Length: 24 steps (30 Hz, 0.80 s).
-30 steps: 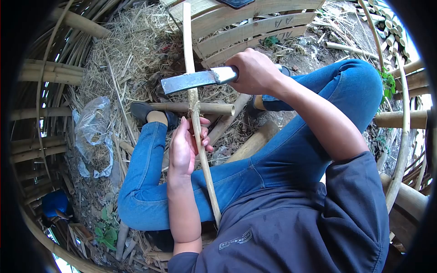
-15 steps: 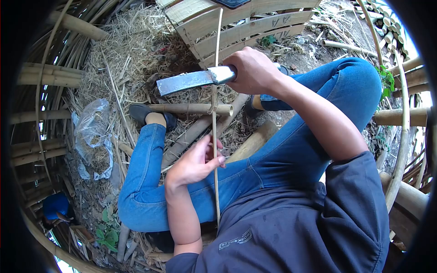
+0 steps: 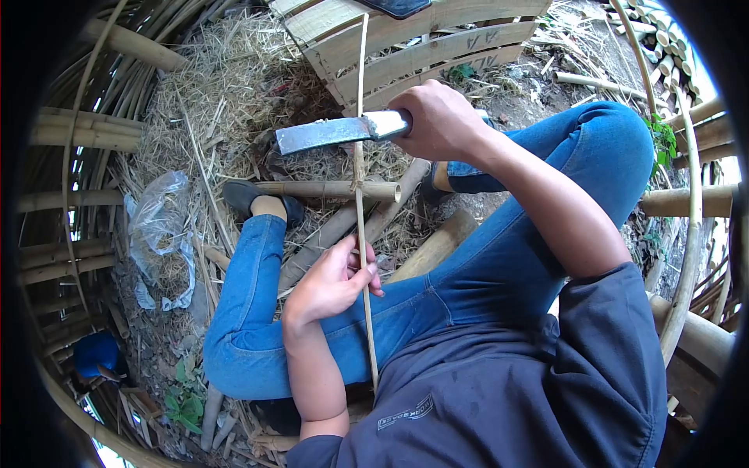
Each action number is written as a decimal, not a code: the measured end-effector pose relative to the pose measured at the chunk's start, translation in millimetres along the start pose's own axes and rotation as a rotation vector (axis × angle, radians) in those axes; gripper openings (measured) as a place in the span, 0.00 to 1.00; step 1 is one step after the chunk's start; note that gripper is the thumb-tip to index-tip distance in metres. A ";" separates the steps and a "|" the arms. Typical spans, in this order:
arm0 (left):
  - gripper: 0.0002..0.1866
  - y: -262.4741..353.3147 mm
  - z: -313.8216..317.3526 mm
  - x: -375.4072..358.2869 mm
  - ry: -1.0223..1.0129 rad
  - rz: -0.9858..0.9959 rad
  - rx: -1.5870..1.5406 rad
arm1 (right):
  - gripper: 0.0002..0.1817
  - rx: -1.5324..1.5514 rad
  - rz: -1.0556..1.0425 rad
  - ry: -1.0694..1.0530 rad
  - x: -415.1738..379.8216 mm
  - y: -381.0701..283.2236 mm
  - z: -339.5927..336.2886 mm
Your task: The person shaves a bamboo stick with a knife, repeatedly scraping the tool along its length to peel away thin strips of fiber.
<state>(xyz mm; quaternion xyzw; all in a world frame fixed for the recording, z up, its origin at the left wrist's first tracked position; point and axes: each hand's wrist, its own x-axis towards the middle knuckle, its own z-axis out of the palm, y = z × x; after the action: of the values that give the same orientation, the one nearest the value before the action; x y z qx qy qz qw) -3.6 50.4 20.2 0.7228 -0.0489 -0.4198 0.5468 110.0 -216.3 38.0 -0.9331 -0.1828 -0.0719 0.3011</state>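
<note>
My right hand [image 3: 443, 121] is closed around the handle of a broad-bladed chopping knife [image 3: 321, 136], whose blade points left. The blade crosses a long, thin bamboo strip [image 3: 362, 214] above the strip's knot; whether it cuts into the strip cannot be seen. Around the strip's lower part, my left hand [image 3: 334, 274] is closed, thumb in front and fingers partly hidden behind it. The strip stands lengthwise before me, its lower end by my dark shirt. Behind its middle lies a short bamboo pole [image 3: 324, 189], resting across other poles.
A slatted wooden crate [image 3: 429, 58] stands ahead, with a dark flat object [image 3: 398, 6] on top. Straw and a clear plastic bag [image 3: 160, 226] lie to the left. Cut bamboo [image 3: 663, 43] is piled at far right. Bamboo framing [image 3: 686, 201] surrounds me.
The bamboo strip's upper part has swung left, and my left hand has shifted slightly left with it. The knife has moved slightly right and its blade has turned a little.
</note>
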 end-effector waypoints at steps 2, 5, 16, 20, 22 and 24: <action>0.05 -4.3 -0.7 3.1 0.060 0.032 -0.061 | 0.09 -0.005 0.003 0.006 0.1 -0.3 -1.3; 0.11 3.8 1.2 7.0 0.145 0.065 -0.080 | 0.09 -0.007 0.001 0.017 -0.2 -0.2 -2.6; 0.22 5.0 32.6 25.4 0.241 0.136 -0.513 | 0.09 0.006 -0.027 -0.004 -1.1 -0.5 -1.7; 0.23 3.8 33.0 25.4 0.264 0.183 -0.557 | 0.09 -0.005 -0.053 0.016 -1.1 1.6 -0.2; 0.23 1.5 30.9 26.7 0.274 0.195 -0.558 | 0.09 -0.013 -0.045 -0.001 -0.6 2.3 -0.4; 0.23 3.5 31.0 26.2 0.278 0.181 -0.580 | 0.10 -0.034 -0.005 -0.059 0.3 -1.4 -4.8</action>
<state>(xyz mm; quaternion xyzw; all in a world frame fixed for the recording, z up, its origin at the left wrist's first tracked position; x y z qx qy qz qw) -5.8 11.9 7.1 0.5801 0.0836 -0.2632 0.7663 109.5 -218.0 42.8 -0.9394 -0.1924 -0.0483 0.2796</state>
